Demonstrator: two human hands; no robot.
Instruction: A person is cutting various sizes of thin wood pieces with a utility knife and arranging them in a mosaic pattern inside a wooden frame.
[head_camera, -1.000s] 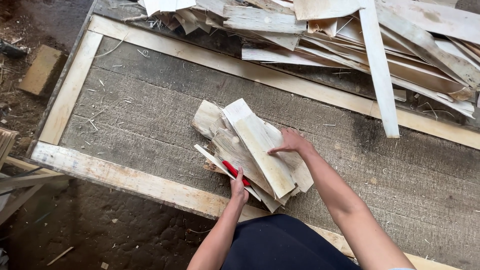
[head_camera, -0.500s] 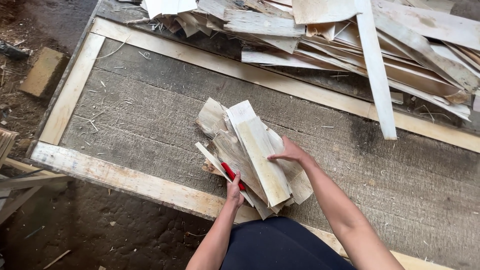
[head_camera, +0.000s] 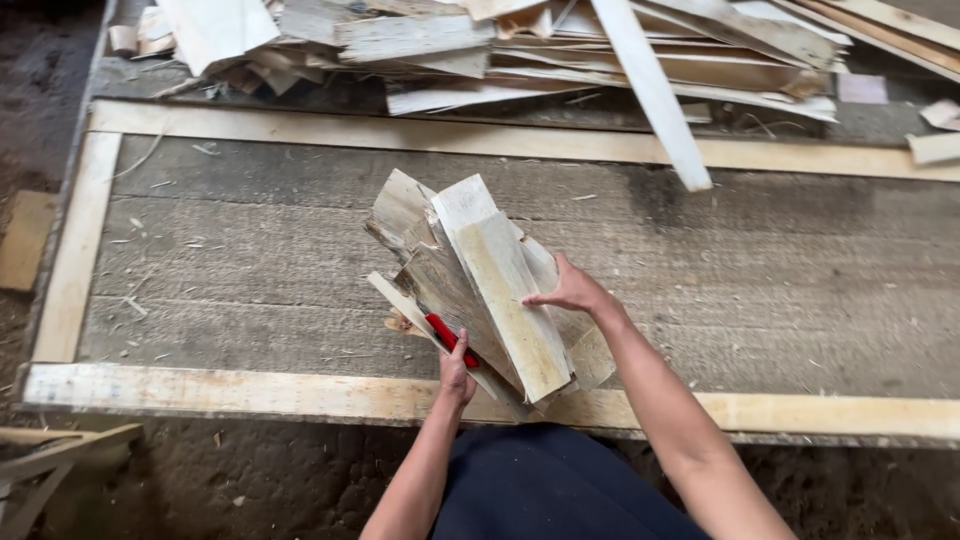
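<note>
Left hand (head_camera: 456, 368) grasping red-handled tool (head_camera: 450, 339) under stack of wood offcuts (head_camera: 480, 280) on grey counter (head_camera: 250, 260); right hand (head_camera: 570, 292) open, resting flat on stack's right side

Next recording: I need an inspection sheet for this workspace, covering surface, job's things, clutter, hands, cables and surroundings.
Surface: grey weathered board platform edged with pale wooden battens, strewn with splinters.
Job's things: stack of thin wood offcuts lying on the platform; a red-handled tool at its lower left side.
Clutter: heap of loose wood strips along the far edge, one long strip leaning over the batten.
Hands: left hand grips the red-handled tool; right hand rests on the stack's right side.
Cables: nothing seen.
Surroundings: dirt ground with a flat wooden block at left.
</note>
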